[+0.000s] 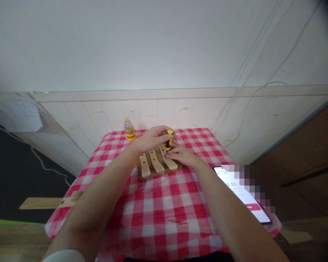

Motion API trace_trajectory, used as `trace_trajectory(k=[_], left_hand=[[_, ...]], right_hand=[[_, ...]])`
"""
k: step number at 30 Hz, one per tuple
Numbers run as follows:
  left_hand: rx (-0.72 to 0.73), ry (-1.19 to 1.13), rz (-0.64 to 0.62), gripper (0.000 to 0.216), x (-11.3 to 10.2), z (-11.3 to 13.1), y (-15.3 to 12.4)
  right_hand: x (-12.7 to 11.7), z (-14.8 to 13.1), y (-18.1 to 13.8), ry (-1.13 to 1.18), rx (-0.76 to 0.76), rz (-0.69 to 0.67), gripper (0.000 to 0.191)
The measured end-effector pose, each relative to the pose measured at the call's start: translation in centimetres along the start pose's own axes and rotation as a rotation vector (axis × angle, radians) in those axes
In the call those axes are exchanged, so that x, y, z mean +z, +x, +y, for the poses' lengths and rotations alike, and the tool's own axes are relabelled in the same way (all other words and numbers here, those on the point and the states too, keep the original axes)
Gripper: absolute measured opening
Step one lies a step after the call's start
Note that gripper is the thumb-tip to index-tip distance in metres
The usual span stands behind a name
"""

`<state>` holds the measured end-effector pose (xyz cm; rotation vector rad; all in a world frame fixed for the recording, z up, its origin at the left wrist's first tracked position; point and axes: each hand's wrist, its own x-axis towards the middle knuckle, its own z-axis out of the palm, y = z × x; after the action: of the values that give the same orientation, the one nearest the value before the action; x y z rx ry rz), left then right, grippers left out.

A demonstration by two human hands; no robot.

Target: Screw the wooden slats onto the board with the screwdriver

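My left hand (pixel 157 138) is closed round the yellow-and-black screwdriver (pixel 168 142), which stands nearly upright with its tip down. Beneath it lies the rightmost of three pale, curved wooden pieces (pixel 170 164), each with holes, on a brown wooden board (pixel 153 176). My right hand (pixel 182 154) rests low on that piece, its fingers drawn together by the screwdriver's tip. Whatever those fingertips pinch is too small to make out. To the left on the board are the middle wooden piece (pixel 156 163) and the left one (pixel 144 166).
A clear container with a yellow cap and base (pixel 130 129) stands at the back left. Another wooden piece (pixel 41 203) juts over the table's left edge. A lit phone (pixel 239 189) lies at the right. The checked tablecloth (pixel 155 225) covers the table, and a wall (pixel 158 111) rises behind.
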<state>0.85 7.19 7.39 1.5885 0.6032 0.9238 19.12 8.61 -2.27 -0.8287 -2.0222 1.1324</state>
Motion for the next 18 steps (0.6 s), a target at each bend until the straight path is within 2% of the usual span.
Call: trace_trajectory(k=[3, 6, 8, 11, 14, 18], left_hand=[[0.043, 0.065, 0.118, 0.045, 0.5, -0.2, 0.0], [0.060, 0.059, 0.199, 0.034, 1.2, -0.7, 0.1], [0.049, -0.046, 0.164, 0.026, 1.3, -1.0, 0.2], [-0.003, -0.229, 0.066, 0.027, 0.9, -1.0, 0.3], [-0.046, -0.151, 0.018, 0.028, 0.3, -0.8, 0.3], [-0.025, 0.024, 0.091, 0.037, 0.3, -0.7, 0.2]], right_hand=[[0.0, 0.1, 0.0, 0.007, 0.022, 0.018, 0.022], [0.1, 0.1, 0.0, 0.015, 0.037, 0.027, 0.023], [0.1, 0.1, 0.0, 0.023, 0.030, 0.019, 0.022], [0.0, 0.1, 0.1, 0.034, 0.006, 0.006, 0.021], [0.0, 0.0, 0.1, 0.041, 0.002, 0.008, 0.019], [0.1, -0.1, 0.0, 0.054, -0.001, 0.002, 0.019]])
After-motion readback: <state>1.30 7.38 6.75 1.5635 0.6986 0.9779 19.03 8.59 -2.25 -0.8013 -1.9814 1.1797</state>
